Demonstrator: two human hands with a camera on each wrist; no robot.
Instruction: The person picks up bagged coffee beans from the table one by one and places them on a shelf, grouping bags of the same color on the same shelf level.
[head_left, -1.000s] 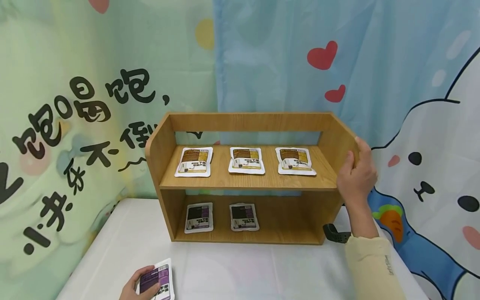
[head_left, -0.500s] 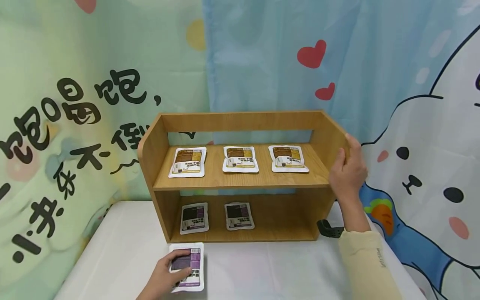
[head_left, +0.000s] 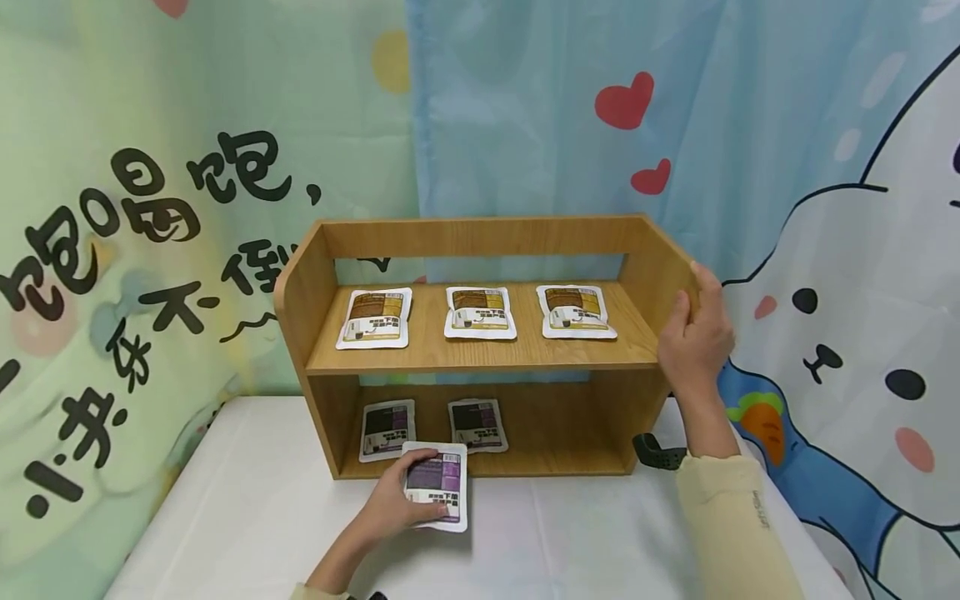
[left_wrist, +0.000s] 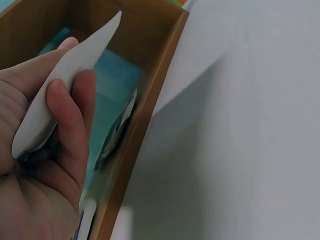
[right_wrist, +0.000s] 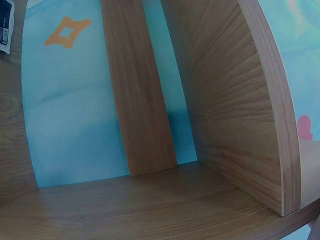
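My left hand point(head_left: 390, 504) holds a white pouch with a purple label point(head_left: 438, 483) between thumb and fingers, in front of the lower level of a wooden shelf point(head_left: 480, 358). In the left wrist view the fingers curl along the white pouch edge point(left_wrist: 65, 75), over the shelf opening. Two similar purple pouches stand leaning back on the lower level, one at left point(head_left: 387, 429) and one near the middle point(head_left: 477, 423). The held pouch overlaps both slightly. My right hand point(head_left: 699, 342) grips the shelf's right side panel; that panel point(right_wrist: 230, 90) fills much of the right wrist view.
On the upper level lie three brown-and-white pouches, at left point(head_left: 373, 318), middle point(head_left: 480, 313) and right point(head_left: 576, 312). The shelf stands on a white-covered table point(head_left: 600, 533). Printed curtains point(head_left: 525, 108) hang behind and at both sides.
The left hand has carried its purple pouch from the front left of the table up and rightward to the lower level's front. The right hand keeps its grip on the side panel.
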